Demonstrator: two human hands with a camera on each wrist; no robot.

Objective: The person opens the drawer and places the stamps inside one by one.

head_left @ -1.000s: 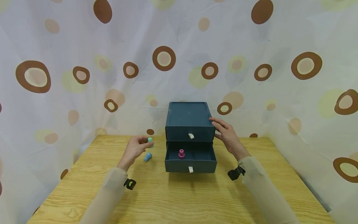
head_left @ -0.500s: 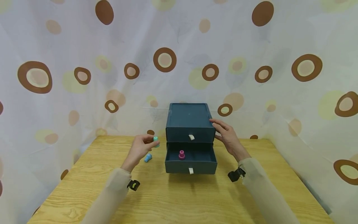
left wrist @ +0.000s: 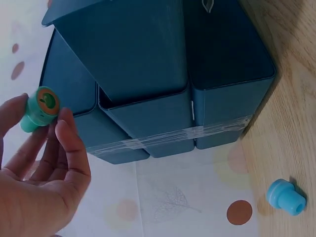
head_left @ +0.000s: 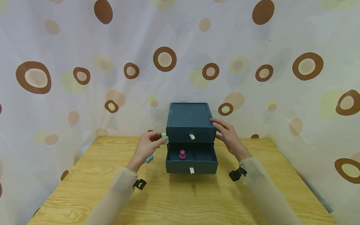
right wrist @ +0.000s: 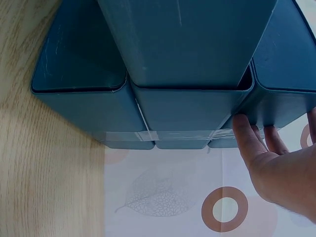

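A dark teal two-drawer box (head_left: 189,120) stands at the back middle of the wooden table (head_left: 180,197). Its lower drawer (head_left: 192,160) is pulled out, with a pink peg (head_left: 182,154) inside. My left hand (head_left: 149,146) pinches a green peg (head_left: 164,136) (left wrist: 39,107) in its fingertips, right at the box's left front corner. My right hand (head_left: 227,135) (right wrist: 269,165) rests with straight fingers on the box's upper right edge. A blue peg (head_left: 149,159) (left wrist: 287,196) lies on the table left of the drawer.
A curtain with brown rings (head_left: 164,58) hangs close behind and around the table. The upper drawer (head_left: 192,136) is pushed in. Black wrist cameras (head_left: 139,184) sit on both sleeves.
My left hand has carried the green peg rightward, from above the blue peg to the box's left front corner. The right hand has stayed on the box.
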